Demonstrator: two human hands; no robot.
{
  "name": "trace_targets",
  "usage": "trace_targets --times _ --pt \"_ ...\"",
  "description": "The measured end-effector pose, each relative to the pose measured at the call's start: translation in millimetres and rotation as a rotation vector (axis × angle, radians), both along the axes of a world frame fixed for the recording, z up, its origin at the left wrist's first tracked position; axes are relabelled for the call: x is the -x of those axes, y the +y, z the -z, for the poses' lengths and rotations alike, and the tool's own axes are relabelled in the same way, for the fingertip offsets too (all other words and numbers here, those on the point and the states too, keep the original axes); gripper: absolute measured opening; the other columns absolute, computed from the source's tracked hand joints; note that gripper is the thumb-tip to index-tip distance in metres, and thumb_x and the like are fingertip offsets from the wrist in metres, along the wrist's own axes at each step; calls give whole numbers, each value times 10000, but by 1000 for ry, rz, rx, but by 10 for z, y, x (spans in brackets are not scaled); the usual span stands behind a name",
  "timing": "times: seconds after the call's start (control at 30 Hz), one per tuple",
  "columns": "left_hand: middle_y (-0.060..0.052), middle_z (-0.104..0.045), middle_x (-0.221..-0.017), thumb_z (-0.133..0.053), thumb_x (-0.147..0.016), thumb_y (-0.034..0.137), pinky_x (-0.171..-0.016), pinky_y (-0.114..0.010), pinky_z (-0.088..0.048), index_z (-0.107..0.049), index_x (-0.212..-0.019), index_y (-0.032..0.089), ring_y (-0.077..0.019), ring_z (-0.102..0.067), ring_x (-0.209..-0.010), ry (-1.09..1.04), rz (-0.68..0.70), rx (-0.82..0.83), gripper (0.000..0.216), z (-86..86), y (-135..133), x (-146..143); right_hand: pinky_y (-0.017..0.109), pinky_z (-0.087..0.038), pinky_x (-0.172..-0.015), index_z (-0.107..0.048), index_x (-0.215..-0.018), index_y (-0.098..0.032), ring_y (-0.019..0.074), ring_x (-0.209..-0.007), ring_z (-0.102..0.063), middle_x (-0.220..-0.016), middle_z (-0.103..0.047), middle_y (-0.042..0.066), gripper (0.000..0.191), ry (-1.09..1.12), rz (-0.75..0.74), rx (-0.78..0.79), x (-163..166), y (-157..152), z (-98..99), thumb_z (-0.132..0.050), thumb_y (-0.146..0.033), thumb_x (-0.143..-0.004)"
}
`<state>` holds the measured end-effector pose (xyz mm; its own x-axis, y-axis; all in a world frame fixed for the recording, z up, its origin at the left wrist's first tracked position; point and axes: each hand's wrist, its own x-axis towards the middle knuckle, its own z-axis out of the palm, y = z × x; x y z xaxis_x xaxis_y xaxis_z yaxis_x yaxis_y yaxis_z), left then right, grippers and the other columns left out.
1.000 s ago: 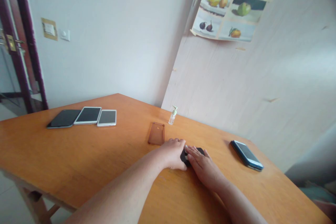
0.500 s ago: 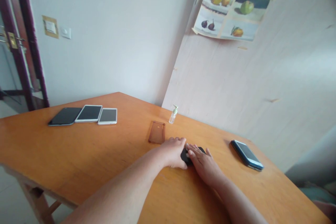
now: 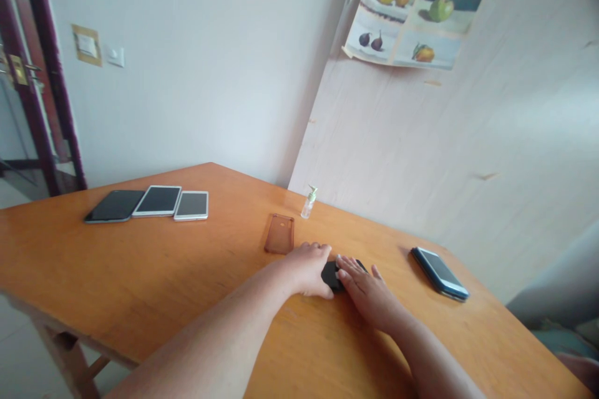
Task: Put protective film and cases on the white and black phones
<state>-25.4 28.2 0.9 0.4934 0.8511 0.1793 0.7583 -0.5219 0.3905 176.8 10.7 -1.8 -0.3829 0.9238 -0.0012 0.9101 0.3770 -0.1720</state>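
A black phone [image 3: 331,276] lies flat on the wooden table, mostly covered by my hands. My left hand [image 3: 309,268] grips its left end, thumb at the near edge and fingers at the far edge. Across its right part rests my right hand [image 3: 361,287], palm down with fingers stretched out. Whether anything lies under those fingers is hidden. Just beyond my left hand is a brownish, see-through phone case [image 3: 280,234]. Behind that stands a small clear pump bottle [image 3: 308,203] with a pale green top.
Three devices lie at the left: a dark tablet [image 3: 115,206], a white-framed tablet [image 3: 158,200] and a smaller white one [image 3: 191,206]. On the right, a white-framed phone [image 3: 440,271] tops a dark stack. The table [image 3: 224,249] meets the wall at the back.
My right hand has slid slightly to the right over the black phone, baring more of its surface. My left hand keeps its grip at the left end.
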Motion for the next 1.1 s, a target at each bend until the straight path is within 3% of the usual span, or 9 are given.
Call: trace_targets --times 0.13,0.3,0.43,0.5,0.6,0.7,0.77,0.97,1.1 --pt "-133 -587 -1225 -754 -562 538 -910 -395 -480 -482 -1212 198 -328 -559 -1129 15 5 -14 782 -14 2 -2 649 -136 -1115 -397 -1451 -209 289 -1425 -269 -1528 -334 122 507 -114 74 -73 -126 89 64 -258 -379 -994" --pt "-127 -615 -1147 -735 -567 552 -851 -386 -500 -520 -1148 203 -328 -589 -1067 19 -1 -7 711 -45 -11 -1 421 -280 -1150 -421 -1441 -129 238 -1398 -341 -1498 -393 126 525 21 -118 -72 37 -84 -16 -327 -316 -959" --pt "-124 -607 -1147 -737 -571 555 -832 -381 -511 -522 -1150 203 -324 -589 -1060 20 9 -1 710 -70 -19 11 358 -394 -1070 -595 -1296 -230 211 -1246 -535 -1350 -584 51 454 190 -227 -30 144 -195 -149 -357 -226 -910" --pt "-118 -602 -1157 -740 -572 554 -841 -379 -510 -528 -1143 209 -322 -581 -1075 24 16 10 700 -81 -22 18 344 -468 -969 -658 -1189 -257 208 -1100 -623 -1208 -675 32 418 317 -186 -24 139 -174 -171 -364 -225 -894" --pt "-112 -599 -1164 -743 -574 532 -873 -380 -497 -529 -1150 209 -318 -570 -1093 25 17 14 694 -93 -28 24 320 -514 -807 -664 -1087 -210 207 -914 -660 -1000 -726 45 337 518 3 -67 75 -65 -120 -422 -283 -865" --pt "-111 -598 -1160 -740 -579 542 -868 -374 -495 -533 -1141 206 -313 -568 -1092 32 19 10 687 -97 -34 27 273 -486 -613 -639 -956 -171 182 -696 -632 -755 -695 30 258 633 221 -73 -26 69 -21 -466 -302 -818" --pt "-109 -599 -1152 -740 -582 556 -855 -371 -497 -543 -1114 208 -311 -570 -1084 44 16 8 665 -94 -36 27 256 -451 -555 -638 -896 -174 168 -630 -601 -688 -663 16 224 626 285 -68 -97 142 34 -476 -298 -801" --pt "-107 -597 -1156 -743 -589 564 -875 -379 -489 -535 -1148 212 -311 -567 -1090 49 16 -1 693 -82 -28 26 271 -461 -691 -708 -830 -248 173 -778 -617 -851 -643 30 230 299 270 -280 -184 224 76 -481 -276 -809" --pt "-111 -602 -1141 -738 -582 557 -854 -379 -503 -538 -1120 208 -313 -578 -1069 37 18 0 672 -87 -30 22 278 -479 -791 -725 -908 -230 180 -863 -619 -917 -647 58 291 278 116 -281 -39 132 55 -444 -208 -834"
